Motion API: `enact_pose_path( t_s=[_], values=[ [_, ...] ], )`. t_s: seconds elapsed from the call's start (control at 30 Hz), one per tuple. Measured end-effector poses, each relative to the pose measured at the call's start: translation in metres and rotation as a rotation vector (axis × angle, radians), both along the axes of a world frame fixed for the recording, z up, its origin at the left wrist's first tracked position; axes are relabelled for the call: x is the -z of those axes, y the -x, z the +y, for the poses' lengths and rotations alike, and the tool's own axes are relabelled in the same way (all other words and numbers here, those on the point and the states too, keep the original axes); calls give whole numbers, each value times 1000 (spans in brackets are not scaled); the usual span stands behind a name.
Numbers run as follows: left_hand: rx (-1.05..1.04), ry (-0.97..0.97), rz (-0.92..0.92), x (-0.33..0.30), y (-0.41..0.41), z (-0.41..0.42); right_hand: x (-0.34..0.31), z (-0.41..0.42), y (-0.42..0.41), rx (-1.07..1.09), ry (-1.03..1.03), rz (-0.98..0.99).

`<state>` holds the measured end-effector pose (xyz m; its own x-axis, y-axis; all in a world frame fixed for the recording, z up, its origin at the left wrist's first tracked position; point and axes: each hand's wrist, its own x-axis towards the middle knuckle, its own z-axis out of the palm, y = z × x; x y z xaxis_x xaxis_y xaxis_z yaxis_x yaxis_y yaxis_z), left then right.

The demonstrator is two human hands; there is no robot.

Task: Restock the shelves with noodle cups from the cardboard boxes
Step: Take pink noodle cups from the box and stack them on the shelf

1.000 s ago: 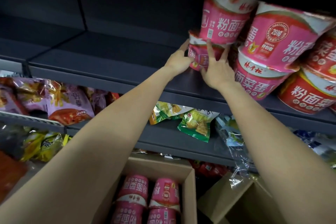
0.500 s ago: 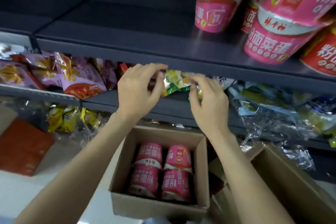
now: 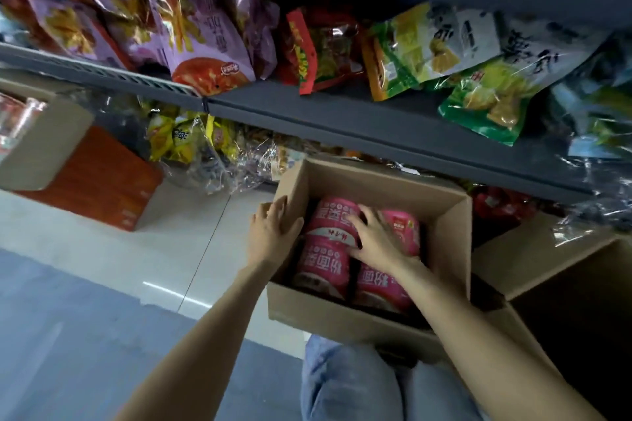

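Floor: pale glossy tile (image 3: pixel 164 249) near the shelving, with a duller blue-grey band closer to you. Dark grey metal shelf (image 3: pixel 359 120) runs across the upper frame, its front lip flat and matte.

On that shelf: crinkled foil snack bags, purple-pink ones (image 3: pixel 201 34) at left, a red and green pack (image 3: pixel 318 48) in the middle, green and yellow bags (image 3: pixel 485 92) at right. Below the shelf, yellow packets in clear wrap (image 3: pixel 191 143) lie at floor level. An orange carton (image 3: pixel 99 184) sits on the floor at left, with part of a plain brown box (image 3: pixel 41 147) overlapping its far corner.

Open cardboard box (image 3: pixel 372 318) stands on the floor just ahead of your knee in light blue denim (image 3: pixel 349 383). Corrugated brown walls, flaps up. Inside it, pink noodle cups (image 3: pixel 325 263) lie on their sides in two rows, glossy printed sleeves with white bands; four are visible. A second open cardboard box (image 3: pixel 554 267) stands just beside it at right, its inside dark.

Your left hand (image 3: pixel 270 236) rests on the box's left wall, fingers straight and lying over the rim, thumb toward the inside. Your right hand (image 3: pixel 379 239) is inside the box, fingers spread and laid over the far cups, thumb against the near left cup; the grip is not closed round any one cup.
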<state>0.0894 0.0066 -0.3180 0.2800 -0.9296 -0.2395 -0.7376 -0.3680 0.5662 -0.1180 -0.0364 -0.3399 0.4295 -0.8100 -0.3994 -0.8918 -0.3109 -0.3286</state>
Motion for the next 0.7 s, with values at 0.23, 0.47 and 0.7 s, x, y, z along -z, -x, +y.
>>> enact_pose_path(
  t_s=[0.23, 0.47, 0.7],
  values=[
    [12, 235, -18, 20, 0, -1, 63, -49, -41, -344, -40, 180],
    [35, 261, -101, 28, -2, -1, 85, -72, -64, -575, -24, 326],
    [30, 268, -106, 26, -2, 2, 68, -64, -55, -520, -107, 208]
  ],
)
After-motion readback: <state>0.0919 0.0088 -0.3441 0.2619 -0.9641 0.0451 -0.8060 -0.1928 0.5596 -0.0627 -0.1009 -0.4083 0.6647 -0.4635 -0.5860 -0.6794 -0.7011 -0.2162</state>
